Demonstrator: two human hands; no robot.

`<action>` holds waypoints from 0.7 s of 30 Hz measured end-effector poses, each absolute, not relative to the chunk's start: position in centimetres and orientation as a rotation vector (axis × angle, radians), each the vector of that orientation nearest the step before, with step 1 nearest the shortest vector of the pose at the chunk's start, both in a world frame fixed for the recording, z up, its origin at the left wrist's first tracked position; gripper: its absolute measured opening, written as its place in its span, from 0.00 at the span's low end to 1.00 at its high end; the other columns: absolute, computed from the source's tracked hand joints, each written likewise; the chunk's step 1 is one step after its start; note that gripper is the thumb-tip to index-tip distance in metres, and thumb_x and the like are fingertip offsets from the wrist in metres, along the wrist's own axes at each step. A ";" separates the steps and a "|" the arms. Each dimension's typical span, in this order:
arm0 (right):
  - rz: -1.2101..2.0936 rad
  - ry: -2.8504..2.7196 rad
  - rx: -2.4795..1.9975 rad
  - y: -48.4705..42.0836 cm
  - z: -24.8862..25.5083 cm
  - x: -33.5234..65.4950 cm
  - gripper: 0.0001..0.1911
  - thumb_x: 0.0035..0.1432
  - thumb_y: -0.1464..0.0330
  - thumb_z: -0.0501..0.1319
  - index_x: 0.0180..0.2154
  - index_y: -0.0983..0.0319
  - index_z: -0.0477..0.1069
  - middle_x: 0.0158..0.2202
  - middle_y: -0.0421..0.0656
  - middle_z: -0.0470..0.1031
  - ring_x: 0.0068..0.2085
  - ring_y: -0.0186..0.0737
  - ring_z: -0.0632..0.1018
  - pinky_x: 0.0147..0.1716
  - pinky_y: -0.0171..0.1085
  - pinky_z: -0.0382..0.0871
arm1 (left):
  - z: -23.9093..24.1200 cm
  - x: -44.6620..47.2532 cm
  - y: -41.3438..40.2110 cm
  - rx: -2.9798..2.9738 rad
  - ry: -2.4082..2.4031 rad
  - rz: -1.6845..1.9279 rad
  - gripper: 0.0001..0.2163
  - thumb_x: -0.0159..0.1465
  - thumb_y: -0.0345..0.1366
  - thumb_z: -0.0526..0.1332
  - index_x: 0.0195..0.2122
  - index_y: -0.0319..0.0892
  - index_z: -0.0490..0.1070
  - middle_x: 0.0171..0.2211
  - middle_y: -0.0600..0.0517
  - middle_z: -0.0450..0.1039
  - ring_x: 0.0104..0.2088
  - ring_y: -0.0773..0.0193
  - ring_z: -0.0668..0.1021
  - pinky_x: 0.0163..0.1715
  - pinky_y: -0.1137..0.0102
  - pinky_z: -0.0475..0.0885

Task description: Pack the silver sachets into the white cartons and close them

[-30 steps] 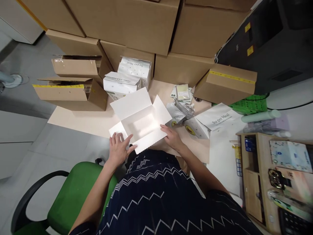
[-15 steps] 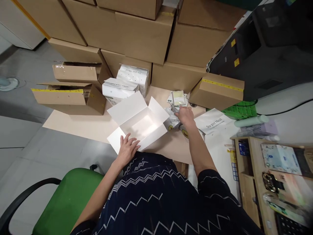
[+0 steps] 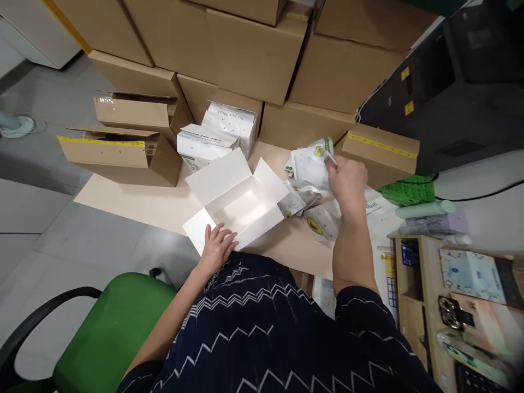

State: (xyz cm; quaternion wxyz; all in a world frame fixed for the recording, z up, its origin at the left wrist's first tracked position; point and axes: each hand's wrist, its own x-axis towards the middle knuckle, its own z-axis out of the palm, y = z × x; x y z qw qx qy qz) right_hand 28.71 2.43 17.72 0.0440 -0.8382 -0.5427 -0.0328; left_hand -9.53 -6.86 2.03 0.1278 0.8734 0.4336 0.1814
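An open white carton (image 3: 241,210) with its flaps spread stands on the table in front of me. My left hand (image 3: 219,244) rests on its near left edge, fingers stretched out over the rim and flap. To the carton's right, my right hand (image 3: 347,177) grips the right-hand edge of a white food pouch (image 3: 311,164) with an avocado picture and green corner, holding it raised. Below it lie more silvery-white pouches (image 3: 295,199). A white package with an avocado print (image 3: 321,224) is nearer to me, partly under my right forearm.
Two white "Super Meal" cartons (image 3: 231,123) stand behind the open one. Open brown boxes (image 3: 110,155) are at the left, stacked brown boxes (image 3: 249,49) at the back. A small brown box (image 3: 379,155), a black machine (image 3: 417,103) and a wooden organiser (image 3: 413,305) line the right.
My right hand has lifted a pouch from the pile and moved slightly up and right with it. My left hand stays on the carton. The view has shifted slightly.
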 end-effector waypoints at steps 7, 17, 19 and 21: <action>0.172 -2.059 -2.660 6.1 10.7 26.4 0.21 0.66 0.77 0.47 0.55 0.72 0.71 0.47 0.64 0.78 0.50 0.56 0.80 0.46 0.44 0.71 | 2.4 -9.3 -6.9 2.558 1.268 0.488 0.13 0.70 0.38 0.57 0.53 0.48 0.74 0.46 0.45 0.78 0.62 0.46 0.69 0.65 0.39 0.52; -0.120 -1.740 -2.351 3.1 19.8 26.8 0.21 0.70 0.65 0.49 0.56 0.64 0.72 0.36 0.54 0.79 0.40 0.53 0.80 0.44 0.49 0.71 | 2.1 -9.2 -7.1 2.532 1.281 0.520 0.12 0.70 0.37 0.59 0.53 0.47 0.74 0.49 0.45 0.77 0.62 0.46 0.69 0.66 0.40 0.52; -0.257 -1.669 -2.122 1.2 22.6 26.3 0.23 0.71 0.62 0.47 0.57 0.63 0.72 0.34 0.51 0.77 0.36 0.50 0.79 0.40 0.46 0.70 | 2.0 -9.1 -7.0 2.519 1.281 0.531 0.12 0.70 0.38 0.59 0.53 0.48 0.74 0.49 0.46 0.77 0.62 0.46 0.69 0.66 0.40 0.52; -0.323 -1.656 -1.904 -0.5 24.1 25.1 0.24 0.72 0.60 0.47 0.58 0.62 0.73 0.32 0.49 0.76 0.32 0.45 0.77 0.36 0.42 0.69 | 1.9 -8.9 -7.0 2.509 1.279 0.537 0.12 0.70 0.38 0.59 0.52 0.48 0.74 0.48 0.46 0.77 0.62 0.47 0.70 0.65 0.40 0.52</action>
